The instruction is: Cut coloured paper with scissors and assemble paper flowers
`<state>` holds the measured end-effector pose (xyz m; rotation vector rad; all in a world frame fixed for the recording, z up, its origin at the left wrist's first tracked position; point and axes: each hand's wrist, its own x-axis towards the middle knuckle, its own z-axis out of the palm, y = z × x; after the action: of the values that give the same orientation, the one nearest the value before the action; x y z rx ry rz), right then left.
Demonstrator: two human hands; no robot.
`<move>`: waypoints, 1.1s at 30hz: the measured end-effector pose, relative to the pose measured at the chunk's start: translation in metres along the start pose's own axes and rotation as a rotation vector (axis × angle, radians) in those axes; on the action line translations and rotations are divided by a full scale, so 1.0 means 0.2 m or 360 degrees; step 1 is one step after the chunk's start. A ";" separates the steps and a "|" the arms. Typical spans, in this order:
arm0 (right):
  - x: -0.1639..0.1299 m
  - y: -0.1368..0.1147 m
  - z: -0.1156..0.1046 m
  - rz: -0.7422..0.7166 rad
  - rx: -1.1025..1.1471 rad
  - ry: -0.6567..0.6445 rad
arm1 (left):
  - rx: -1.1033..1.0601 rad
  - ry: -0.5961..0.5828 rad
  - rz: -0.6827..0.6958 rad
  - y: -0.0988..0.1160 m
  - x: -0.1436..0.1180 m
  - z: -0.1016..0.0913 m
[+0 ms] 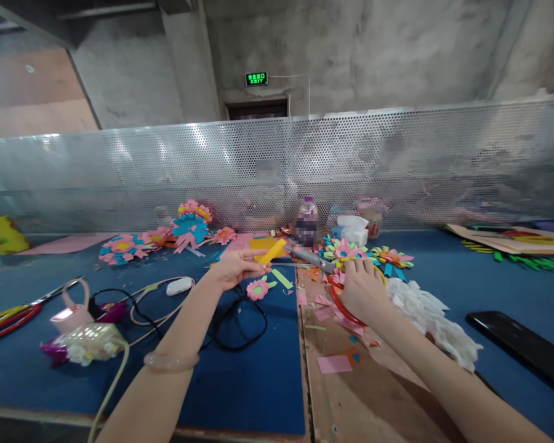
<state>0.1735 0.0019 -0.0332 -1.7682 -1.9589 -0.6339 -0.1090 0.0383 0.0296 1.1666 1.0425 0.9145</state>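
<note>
At mid-bench, our left hand (233, 268) pinches a yellow paper strip (272, 251); our right hand (361, 289) grips the red-handled scissors (325, 271), blades beside the strip. Risk: a loose pinch lets the strip twist and the cut wander.

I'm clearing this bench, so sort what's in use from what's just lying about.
In use:
- left hand pinching a yellow paper strip
- right hand on red-handled scissors, blades pointing at the strip
- paper scraps below the scissors

Lying about:
- finished paper flowers
- plastic bottle
- black cable
- white crumpled material
- black flat object
</note>
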 end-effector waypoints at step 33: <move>0.00 0.01 0.00 0.0018 -0.0084 -0.0007 | 0.0090 -0.0039 -0.0025 -0.02 -0.01 0.07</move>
<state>0.1749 0.0021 -0.0320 -1.8124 -1.9505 -0.6845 -0.0968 0.0312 0.0272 1.2121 1.0623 0.8614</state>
